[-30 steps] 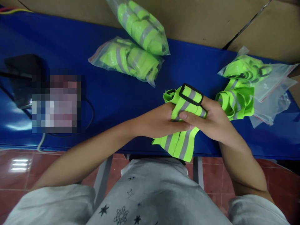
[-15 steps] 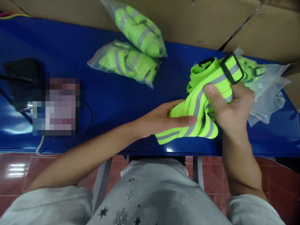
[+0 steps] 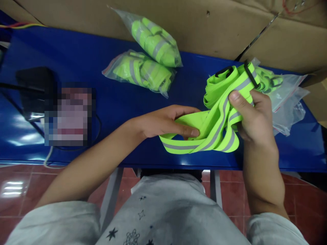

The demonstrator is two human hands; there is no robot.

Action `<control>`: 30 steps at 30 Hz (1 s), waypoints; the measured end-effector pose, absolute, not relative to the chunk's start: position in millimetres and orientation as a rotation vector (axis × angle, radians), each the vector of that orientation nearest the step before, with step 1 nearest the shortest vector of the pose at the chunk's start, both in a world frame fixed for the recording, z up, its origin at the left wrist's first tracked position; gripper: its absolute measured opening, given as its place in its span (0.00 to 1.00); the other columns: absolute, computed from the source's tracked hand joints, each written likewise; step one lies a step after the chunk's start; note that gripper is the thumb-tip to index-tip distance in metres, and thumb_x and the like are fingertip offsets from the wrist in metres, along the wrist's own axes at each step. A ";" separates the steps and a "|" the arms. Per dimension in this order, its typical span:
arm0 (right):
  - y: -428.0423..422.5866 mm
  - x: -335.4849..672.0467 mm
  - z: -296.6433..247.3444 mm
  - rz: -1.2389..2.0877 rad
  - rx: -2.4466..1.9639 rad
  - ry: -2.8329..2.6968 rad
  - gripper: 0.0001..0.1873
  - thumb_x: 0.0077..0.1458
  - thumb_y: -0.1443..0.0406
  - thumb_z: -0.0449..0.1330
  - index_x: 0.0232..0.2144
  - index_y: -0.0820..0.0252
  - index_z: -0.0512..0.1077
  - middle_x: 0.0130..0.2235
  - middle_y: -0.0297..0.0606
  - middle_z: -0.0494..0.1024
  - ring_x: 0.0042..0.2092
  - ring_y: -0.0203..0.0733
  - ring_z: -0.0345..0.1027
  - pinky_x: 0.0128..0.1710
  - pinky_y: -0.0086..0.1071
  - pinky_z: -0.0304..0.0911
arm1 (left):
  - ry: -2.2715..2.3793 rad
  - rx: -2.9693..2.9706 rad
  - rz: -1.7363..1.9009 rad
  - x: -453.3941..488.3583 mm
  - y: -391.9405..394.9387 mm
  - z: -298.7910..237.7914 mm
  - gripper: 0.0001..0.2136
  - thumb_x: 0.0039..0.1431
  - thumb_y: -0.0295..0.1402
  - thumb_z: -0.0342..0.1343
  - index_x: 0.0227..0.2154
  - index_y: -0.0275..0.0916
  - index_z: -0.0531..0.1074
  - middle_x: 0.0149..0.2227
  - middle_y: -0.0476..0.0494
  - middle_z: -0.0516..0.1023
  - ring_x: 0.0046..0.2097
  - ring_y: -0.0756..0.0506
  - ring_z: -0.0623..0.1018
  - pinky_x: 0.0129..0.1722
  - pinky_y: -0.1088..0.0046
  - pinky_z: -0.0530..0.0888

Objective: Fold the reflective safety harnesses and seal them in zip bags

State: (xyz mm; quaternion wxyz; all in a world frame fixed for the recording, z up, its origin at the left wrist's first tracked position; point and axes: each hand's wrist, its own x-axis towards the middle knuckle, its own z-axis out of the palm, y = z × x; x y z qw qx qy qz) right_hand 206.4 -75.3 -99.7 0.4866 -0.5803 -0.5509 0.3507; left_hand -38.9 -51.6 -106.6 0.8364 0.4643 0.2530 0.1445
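Observation:
A bright yellow-green reflective strap (image 3: 219, 119) with a grey stripe hangs in loops between both hands above the blue table. My right hand (image 3: 255, 115) is closed around its gathered layers, thumb on top, just below a black buckle (image 3: 251, 74). At the strap's left loop, my left hand (image 3: 168, 122) pinches the band between thumb and fingers; part of the fingers is hidden behind it. Behind the held strap, more coiled yellow-green strap (image 3: 217, 89) shows, and I cannot tell whether it is the same piece.
Two clear bags of rolled reflective straps, an upper one (image 3: 158, 44) and a lower one (image 3: 143, 73), lie at the back. Clear plastic bags (image 3: 288, 109) lie at the right on the blue table (image 3: 114, 102). A black device (image 3: 35, 92) with cables and a blurred-out patch sit left. Cardboard (image 3: 204, 30) stands behind.
My left hand has shifted left and slightly up, widening the strap's left loop. The buckle near my right hand has turned edge-on. The camera view has moved slightly.

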 end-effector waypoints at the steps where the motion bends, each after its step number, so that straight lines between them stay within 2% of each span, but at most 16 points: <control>1: -75.6 205.8 -99.3 0.897 -1.378 -1.296 0.15 0.55 0.53 0.72 0.36 0.57 0.82 0.38 0.38 0.82 0.37 0.44 0.76 0.39 0.40 0.71 | 0.551 0.989 0.301 -39.6 -50.6 -106.0 0.17 0.51 0.34 0.74 0.44 0.39 0.81 0.37 0.49 0.82 0.37 0.50 0.80 0.39 0.77 0.78; 4: -75.9 202.6 -97.4 0.969 -1.302 -1.182 0.13 0.52 0.55 0.74 0.38 0.55 0.84 0.41 0.39 0.84 0.41 0.48 0.79 0.43 0.42 0.74 | 0.582 0.962 0.319 -38.3 -50.7 -105.9 0.15 0.50 0.35 0.75 0.40 0.38 0.80 0.36 0.50 0.82 0.36 0.51 0.79 0.38 0.79 0.77; 9: -76.1 199.8 -92.9 1.066 -1.276 -1.117 0.13 0.52 0.56 0.74 0.39 0.54 0.84 0.41 0.39 0.84 0.41 0.49 0.80 0.45 0.45 0.77 | 0.535 0.990 0.291 -36.1 -53.7 -107.4 0.20 0.48 0.36 0.75 0.44 0.39 0.80 0.38 0.50 0.82 0.36 0.51 0.79 0.37 0.78 0.76; 13: -77.6 199.5 -90.9 1.078 -1.291 -1.090 0.12 0.51 0.56 0.75 0.37 0.53 0.84 0.40 0.37 0.84 0.41 0.48 0.80 0.44 0.42 0.76 | 0.633 1.164 0.281 -34.2 -54.0 -108.0 0.17 0.52 0.40 0.71 0.41 0.37 0.79 0.36 0.51 0.80 0.35 0.51 0.77 0.36 0.77 0.73; 17: -79.6 199.5 -94.6 1.124 -1.356 -1.098 0.15 0.50 0.52 0.75 0.36 0.54 0.84 0.34 0.34 0.81 0.36 0.43 0.77 0.36 0.36 0.72 | 0.798 1.439 0.332 -33.8 -53.7 -110.7 0.11 0.54 0.34 0.64 0.41 0.37 0.75 0.36 0.50 0.79 0.36 0.48 0.77 0.34 0.75 0.71; 20: -80.5 200.5 -97.5 0.924 -1.411 -1.227 0.17 0.50 0.51 0.74 0.31 0.58 0.81 0.28 0.31 0.76 0.29 0.36 0.68 0.29 0.31 0.62 | 0.811 1.544 0.439 -40.7 -49.8 -105.4 0.18 0.55 0.32 0.63 0.49 0.39 0.72 0.46 0.45 0.81 0.45 0.45 0.80 0.40 0.72 0.75; 23: -82.3 199.6 -95.1 0.687 -1.426 -1.381 0.16 0.53 0.52 0.73 0.29 0.58 0.80 0.26 0.30 0.74 0.28 0.34 0.64 0.30 0.31 0.58 | 0.735 1.570 0.613 -50.3 -44.5 -92.3 0.20 0.56 0.32 0.65 0.52 0.41 0.72 0.58 0.42 0.77 0.58 0.41 0.77 0.53 0.68 0.76; 24: -83.4 198.3 -93.0 0.654 -1.425 -1.432 0.14 0.54 0.53 0.72 0.30 0.58 0.81 0.27 0.30 0.74 0.29 0.34 0.63 0.30 0.31 0.58 | 0.722 1.559 0.637 -52.5 -43.9 -88.1 0.18 0.57 0.34 0.65 0.51 0.42 0.73 0.57 0.42 0.78 0.59 0.40 0.77 0.55 0.67 0.76; 26: -86.5 194.0 -88.3 0.617 -1.424 -1.538 0.13 0.56 0.54 0.70 0.33 0.57 0.81 0.28 0.29 0.75 0.29 0.34 0.63 0.29 0.30 0.58 | 0.732 1.522 0.598 -53.8 -45.8 -83.0 0.17 0.58 0.39 0.66 0.49 0.42 0.72 0.51 0.44 0.81 0.54 0.41 0.80 0.50 0.68 0.77; 28: -90.0 188.1 -84.9 0.564 -1.427 -1.633 0.12 0.58 0.54 0.69 0.33 0.57 0.80 0.27 0.29 0.74 0.28 0.33 0.62 0.28 0.29 0.57 | 0.797 1.506 0.534 -51.1 -51.8 -83.2 0.21 0.56 0.44 0.68 0.48 0.43 0.71 0.42 0.47 0.82 0.45 0.43 0.82 0.42 0.70 0.77; 30: -92.8 182.0 -84.6 0.495 -1.434 -1.685 0.13 0.59 0.54 0.68 0.34 0.58 0.80 0.26 0.29 0.74 0.28 0.33 0.62 0.27 0.28 0.57 | 0.913 1.535 0.547 -45.7 -60.1 -87.4 0.26 0.52 0.47 0.71 0.48 0.43 0.69 0.38 0.48 0.81 0.40 0.43 0.81 0.39 0.69 0.77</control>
